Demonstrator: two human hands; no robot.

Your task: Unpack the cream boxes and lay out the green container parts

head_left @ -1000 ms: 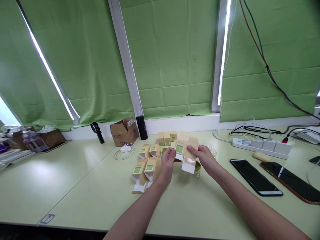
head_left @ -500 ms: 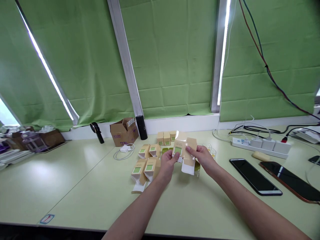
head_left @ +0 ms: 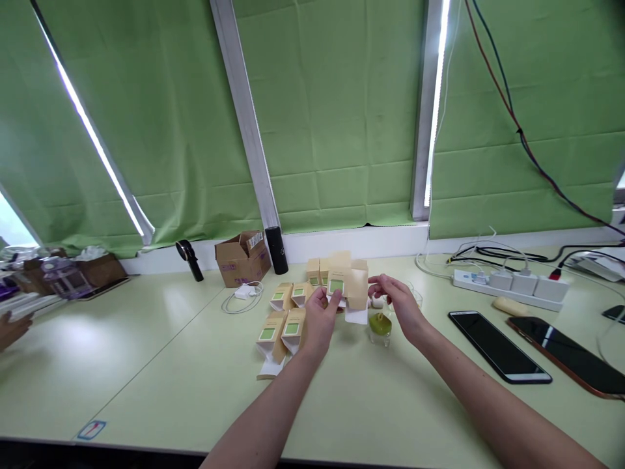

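My left hand (head_left: pixel 321 320) is closed on an unfolded tan carton (head_left: pixel 358 286) with a green window and white inner flaps. Just right of the carton, my right hand (head_left: pixel 398 303) is apart from it, fingers partly bent and nothing between them. Below that hand a small clear glass cup with green contents (head_left: pixel 379 326) stands on the table. Several folded tan cartons (head_left: pixel 293 329) with green windows sit left of my left hand, their white flaps showing. More tan cartons (head_left: pixel 313 270) stand behind. Clear glass pieces (head_left: pixel 415 294) are partly hidden behind my right hand.
A brown cardboard box (head_left: pixel 243 260) and a black cylinder (head_left: pixel 277 250) stand by the wall. Near them lie a handheld fan (head_left: pixel 189 259) and a white charger (head_left: pixel 245 290). Phones (head_left: pixel 498 345) and a power strip (head_left: pixel 508 286) are at right. Another person's hand (head_left: pixel 12 329) shows at far left.
My right hand has let go of the carton and moved slightly right. The carton, in my left hand, has shifted left, uncovering the green cup. Another person's hand has appeared at far left.
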